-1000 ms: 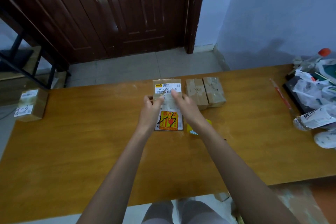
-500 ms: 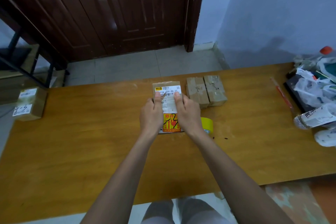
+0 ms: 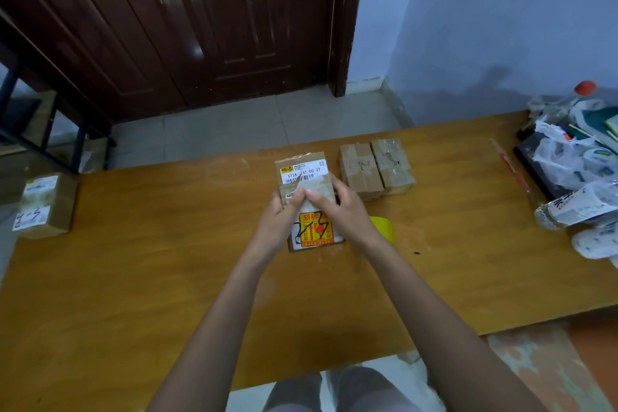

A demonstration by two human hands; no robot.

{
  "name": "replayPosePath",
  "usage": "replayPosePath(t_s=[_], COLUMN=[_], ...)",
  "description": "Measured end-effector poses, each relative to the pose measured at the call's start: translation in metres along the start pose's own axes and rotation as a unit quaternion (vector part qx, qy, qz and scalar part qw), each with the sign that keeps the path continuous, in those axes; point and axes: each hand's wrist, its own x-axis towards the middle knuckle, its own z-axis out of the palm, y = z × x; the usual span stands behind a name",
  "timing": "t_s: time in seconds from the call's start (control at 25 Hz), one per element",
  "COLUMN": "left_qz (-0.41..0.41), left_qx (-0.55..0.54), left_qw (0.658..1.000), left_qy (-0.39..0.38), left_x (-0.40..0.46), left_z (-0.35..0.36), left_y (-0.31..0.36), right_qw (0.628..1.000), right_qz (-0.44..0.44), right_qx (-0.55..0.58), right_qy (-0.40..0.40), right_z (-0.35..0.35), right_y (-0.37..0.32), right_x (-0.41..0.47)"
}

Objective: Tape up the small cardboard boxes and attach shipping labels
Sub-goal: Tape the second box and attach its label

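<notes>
Center frame on desk (image 3: 133, 278): both hands, left hand (image 3: 279, 221) and right hand (image 3: 344, 211), fingers pinching the shipping label (image 3: 302, 172) on the small box (image 3: 309, 204). Label reads "512A 231-00 27"; red-orange sticker below. Two taped boxes (image 3: 376, 167) just right.

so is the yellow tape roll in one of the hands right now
No, the yellow tape roll lies on the table behind the right hand.

A wooden worktop (image 3: 133, 278) stands before a dark brown panelled door (image 3: 187, 20) and a pale blue wall (image 3: 501, 10), with grey floor tiles (image 3: 267, 120) between. At the worktop's right end lies a heap of white plastic bags (image 3: 575, 160), a red-capped bottle (image 3: 584, 88) behind it. A red pen (image 3: 510, 164) lies near the heap.
</notes>
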Motion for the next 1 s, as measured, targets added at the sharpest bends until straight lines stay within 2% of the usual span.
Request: replayPosePath(t_s=[0.16,0.28,0.4,0.52,0.68,0.84,1.0], left_qz=[0.013,-0.006,-0.032,-0.056,-0.036,-0.012,-0.001], left_qx=[0.026,0.026,-0.053,-0.089,-0.074,-0.065,-0.063], left_qw=[0.998,0.999,0.998,0.994,0.996,0.995,0.990], left_qy=[0.050,0.043,-0.004,-0.005,0.029,0.078,0.122], left_x=[-0.001,-0.004,-0.006,-0.012,-0.029,-0.054,-0.088], left_z=[0.000,-0.001,0.000,0.003,0.015,0.038,0.039], left_y=[-0.004,-0.001,0.004,0.011,0.015,0.017,0.023], right_qw=[0.996,0.995,0.997,0.983,0.981,0.987,0.987], right_qz=[-0.023,-0.021,0.028,0.072,0.074,0.038,0.023], right_qx=[-0.050,-0.048,0.064,0.170,0.178,0.150,0.140], right_qy=[0.068,0.089,0.038,0.013,-0.010,-0.034,-0.074], right_z=[0.015,0.019,0.006,-0.021,-0.052,-0.078,-0.073], right_y=[0.004,0.006,0.008,0.014,0.015,0.008,-0.004], right_x=[-0.005,-0.008,-0.009,-0.008,-0.013,-0.023,-0.036])
